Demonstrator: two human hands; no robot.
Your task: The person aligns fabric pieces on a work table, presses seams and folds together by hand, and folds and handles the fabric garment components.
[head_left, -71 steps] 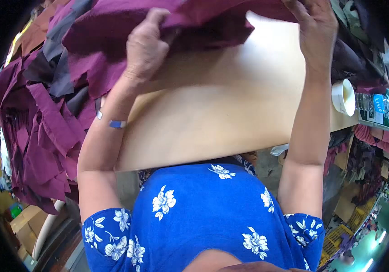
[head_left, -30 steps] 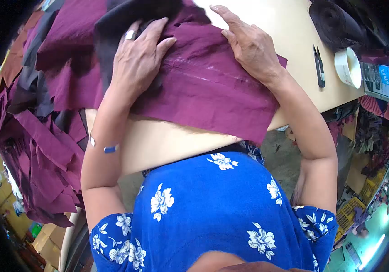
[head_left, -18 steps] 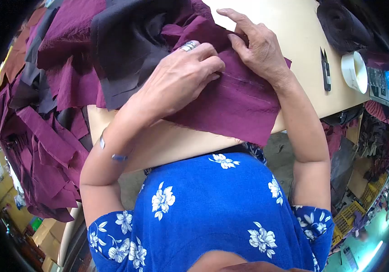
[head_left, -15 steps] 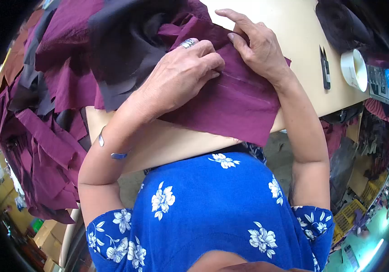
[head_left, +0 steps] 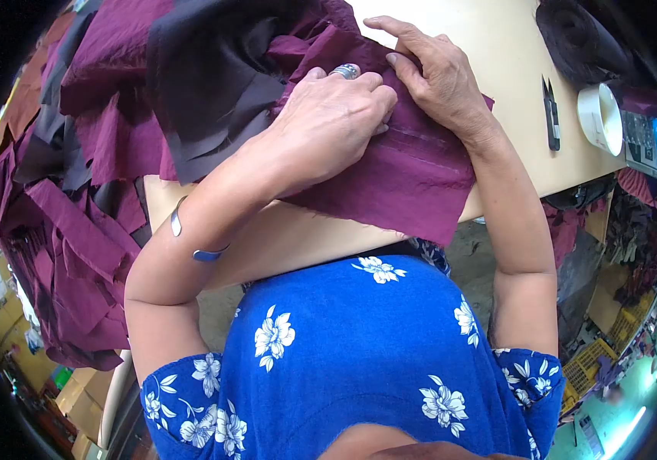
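Note:
A purple cloth piece lies on the table with a line, perhaps a seam or crease, running across it, and its front edge hangs over the table edge. On top of it is my left hand, fingers curled and pinched together against the fabric; whatever is between the fingertips is hidden. My right hand rests at the cloth's far right edge, index finger stretched out and thumb apart. Just left of my left hand, a dark cloth lies bunched among more purple fabric.
Black thread snips lie on the cream table to the right. Beside them a white bowl stands tipped near a dark fabric roll. Purple and dark cloth strips hang at the table's left.
My left hand has slid a little right across the purple cloth, its fingers still curled. The right hand has stayed almost in place.

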